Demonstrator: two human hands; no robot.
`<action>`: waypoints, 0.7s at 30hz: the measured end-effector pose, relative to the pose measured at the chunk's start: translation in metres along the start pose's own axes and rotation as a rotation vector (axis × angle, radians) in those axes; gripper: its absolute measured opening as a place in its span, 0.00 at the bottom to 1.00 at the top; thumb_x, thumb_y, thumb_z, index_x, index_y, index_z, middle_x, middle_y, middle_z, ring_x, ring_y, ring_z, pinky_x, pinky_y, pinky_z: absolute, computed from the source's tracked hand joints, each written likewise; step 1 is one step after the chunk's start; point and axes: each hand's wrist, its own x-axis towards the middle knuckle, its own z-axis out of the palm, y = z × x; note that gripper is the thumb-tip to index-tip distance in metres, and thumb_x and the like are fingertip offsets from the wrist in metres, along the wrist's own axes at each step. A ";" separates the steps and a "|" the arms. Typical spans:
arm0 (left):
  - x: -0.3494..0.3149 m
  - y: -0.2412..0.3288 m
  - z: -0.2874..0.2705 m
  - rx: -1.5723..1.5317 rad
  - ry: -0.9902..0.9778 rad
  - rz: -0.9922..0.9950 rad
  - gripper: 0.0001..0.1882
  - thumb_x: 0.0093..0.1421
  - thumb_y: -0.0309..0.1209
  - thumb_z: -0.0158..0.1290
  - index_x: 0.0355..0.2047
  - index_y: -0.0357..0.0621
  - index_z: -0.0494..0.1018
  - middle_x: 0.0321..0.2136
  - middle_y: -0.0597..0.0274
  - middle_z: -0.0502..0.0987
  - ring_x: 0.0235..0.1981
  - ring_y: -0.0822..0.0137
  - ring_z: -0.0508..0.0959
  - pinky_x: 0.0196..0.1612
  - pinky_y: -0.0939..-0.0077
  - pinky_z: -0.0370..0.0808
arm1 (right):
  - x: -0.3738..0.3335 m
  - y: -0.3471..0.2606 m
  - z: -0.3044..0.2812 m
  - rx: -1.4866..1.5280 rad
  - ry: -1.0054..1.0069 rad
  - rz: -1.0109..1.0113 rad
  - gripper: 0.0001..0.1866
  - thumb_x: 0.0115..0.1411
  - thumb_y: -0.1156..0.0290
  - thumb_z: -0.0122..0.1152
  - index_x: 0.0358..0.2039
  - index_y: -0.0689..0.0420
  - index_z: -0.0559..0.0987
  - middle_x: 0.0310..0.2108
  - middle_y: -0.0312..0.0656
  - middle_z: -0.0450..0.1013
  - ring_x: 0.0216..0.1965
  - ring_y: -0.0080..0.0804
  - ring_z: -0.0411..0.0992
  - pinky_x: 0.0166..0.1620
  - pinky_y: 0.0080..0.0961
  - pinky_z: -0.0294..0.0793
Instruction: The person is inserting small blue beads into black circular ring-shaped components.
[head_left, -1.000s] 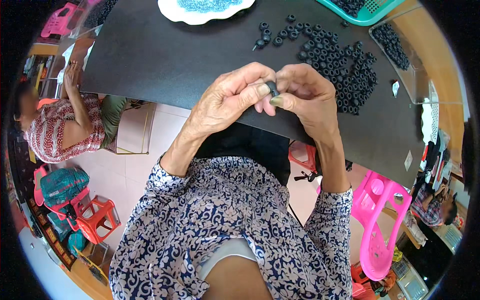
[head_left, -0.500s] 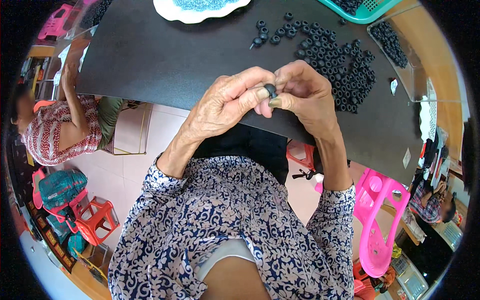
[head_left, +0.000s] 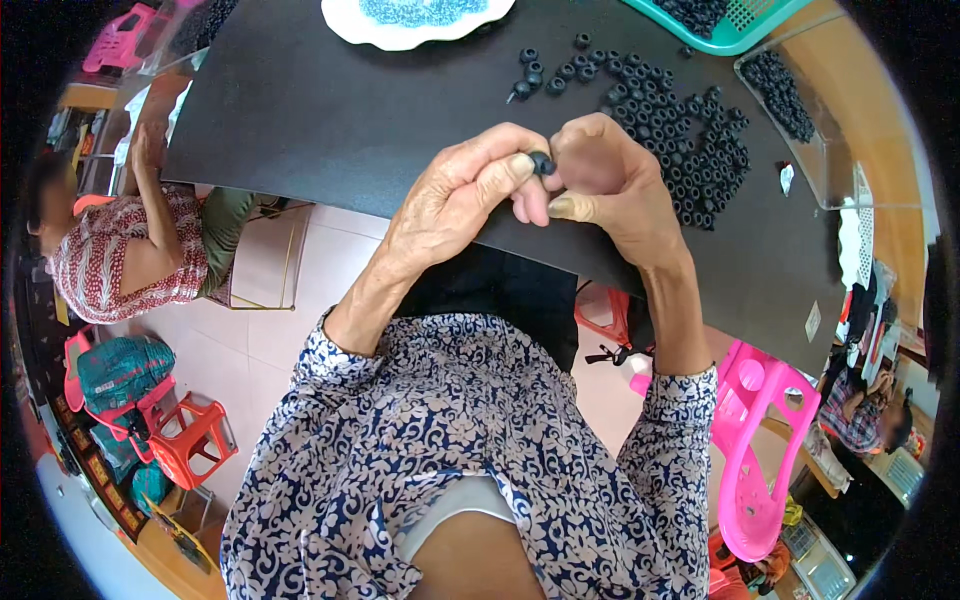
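Observation:
Over the near edge of the dark table, my left hand point(head_left: 462, 190) pinches a small round black rubber-like piece point(head_left: 541, 163) between thumb and fingers. Close on its right is my right hand point(head_left: 625, 195), its fingers curved and its thumb standing apart from them. Nothing shows between that thumb and the fingers, though some fingertips are hidden near the piece. Beyond my right hand spreads a pile of black ring-shaped pieces point(head_left: 680, 140) with holes in them. Several similar pieces point(head_left: 530, 75) lie loose at its left side.
A white scalloped plate point(head_left: 395, 38) holding blue granules sits at the far edge. At the far right are a green basket point(head_left: 735, 42) and a clear tray point(head_left: 815, 165) with small black pieces. Another person point(head_left: 130, 240) sits at left. A pink chair point(head_left: 755, 460) stands at right.
My right thumb has come away from the black piece and the right hand has opened a little. The left hand keeps its pinch. The view has shifted slightly.

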 end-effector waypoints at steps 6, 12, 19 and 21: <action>0.004 0.004 0.000 0.079 -0.002 -0.026 0.12 0.68 0.31 0.43 0.40 0.33 0.71 0.23 0.62 0.75 0.27 0.74 0.75 0.34 0.81 0.72 | -0.004 0.000 0.001 -0.030 0.037 -0.041 0.22 0.48 0.85 0.68 0.46 0.63 0.74 0.39 0.37 0.71 0.37 0.22 0.71 0.42 0.20 0.73; 0.005 0.009 0.003 0.267 0.039 -0.119 0.12 0.65 0.32 0.46 0.35 0.35 0.74 0.21 0.65 0.74 0.24 0.77 0.71 0.27 0.83 0.65 | -0.005 -0.017 0.013 -0.761 0.161 -0.339 0.13 0.48 0.79 0.68 0.36 0.60 0.80 0.26 0.38 0.74 0.26 0.22 0.72 0.31 0.18 0.71; 0.002 -0.006 0.007 0.097 0.058 -0.035 0.18 0.68 0.39 0.43 0.38 0.33 0.71 0.19 0.60 0.73 0.27 0.71 0.74 0.36 0.78 0.71 | -0.017 -0.044 -0.005 -0.736 0.311 -0.263 0.10 0.51 0.77 0.66 0.36 0.61 0.81 0.23 0.37 0.76 0.22 0.17 0.72 0.27 0.16 0.71; 0.002 -0.009 0.007 0.054 0.056 0.005 0.18 0.68 0.39 0.44 0.38 0.33 0.71 0.19 0.60 0.73 0.28 0.70 0.74 0.37 0.76 0.71 | -0.015 -0.058 -0.031 -0.630 0.450 -0.156 0.12 0.54 0.78 0.64 0.40 0.60 0.81 0.23 0.33 0.75 0.23 0.14 0.70 0.27 0.14 0.70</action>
